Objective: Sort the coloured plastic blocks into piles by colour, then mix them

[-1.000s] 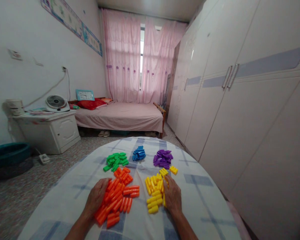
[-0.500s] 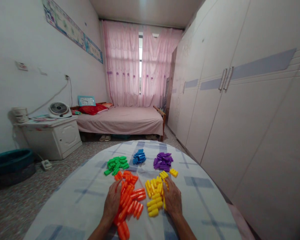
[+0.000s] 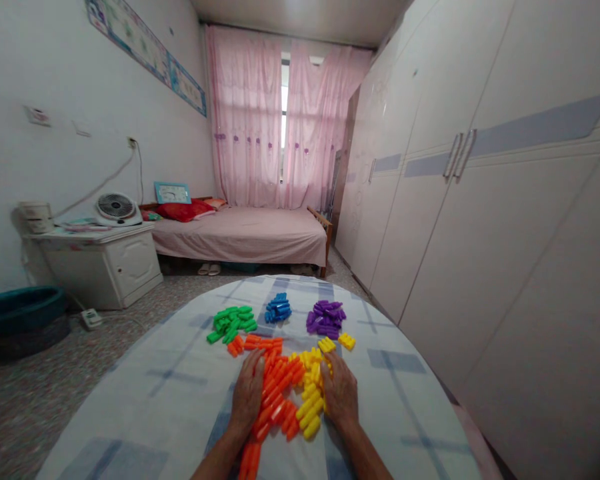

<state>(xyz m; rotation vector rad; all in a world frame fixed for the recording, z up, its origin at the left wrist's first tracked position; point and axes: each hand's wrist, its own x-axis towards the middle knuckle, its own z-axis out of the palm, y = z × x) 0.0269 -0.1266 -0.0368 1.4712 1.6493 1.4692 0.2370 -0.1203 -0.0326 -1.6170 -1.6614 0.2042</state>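
Observation:
My left hand (image 3: 247, 393) lies flat with fingers stretched against the left side of a heap of orange plastic pegs (image 3: 275, 387). My right hand (image 3: 339, 395) lies flat against the right side of a heap of yellow pegs (image 3: 311, 387). The orange and yellow heaps touch each other between my two hands. A few orange pegs (image 3: 249, 461) trail near my left wrist. Farther out on the table sit a green heap (image 3: 230, 322), a blue heap (image 3: 278, 309) and a purple heap (image 3: 325, 317).
The round table (image 3: 410, 393) wears a white cloth with blue checks. White wardrobe doors (image 3: 480, 220) run close along the right. Beyond the table are a bed (image 3: 240, 237), a white cabinet with a fan (image 3: 111, 257) and a teal basin (image 3: 17, 310) on the floor.
My left hand has swept the orange pegs rightward until they meet the yellow heap. My right hand has stayed beside the yellow pegs, nudging them slightly left.

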